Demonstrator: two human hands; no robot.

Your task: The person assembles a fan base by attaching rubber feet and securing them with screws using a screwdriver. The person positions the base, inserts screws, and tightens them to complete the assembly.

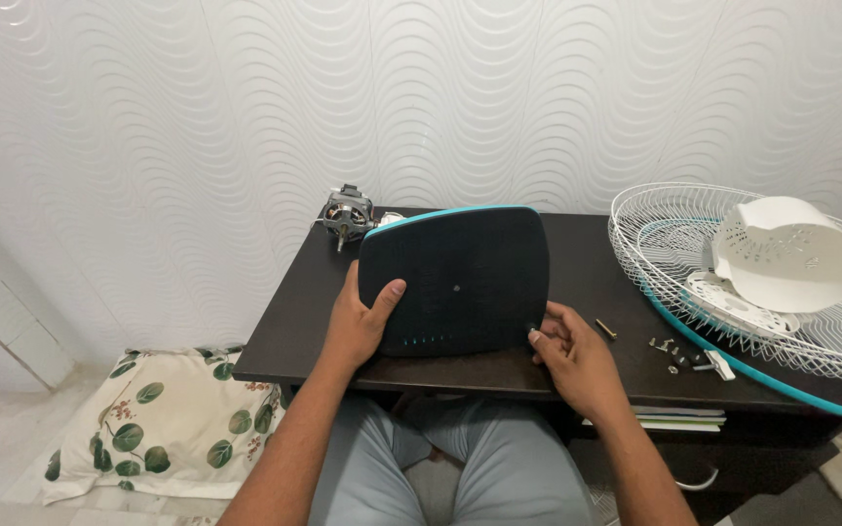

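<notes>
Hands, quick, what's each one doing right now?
Left hand: gripping the dark panel by its left edge, thumb across the front.
Right hand: fingertips at the panel's lower right corner; firm grip cannot be told.

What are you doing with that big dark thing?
A person sits at a dark table and holds a dark panel with a teal edge up on it. The left hand grips its left side; the right hand touches its lower right corner. A motor sits behind, with a fan grille, white housing and screws to the right.

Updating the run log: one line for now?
left hand: grips dark panel | right hand: at panel's lower corner | fan grille: right
</notes>
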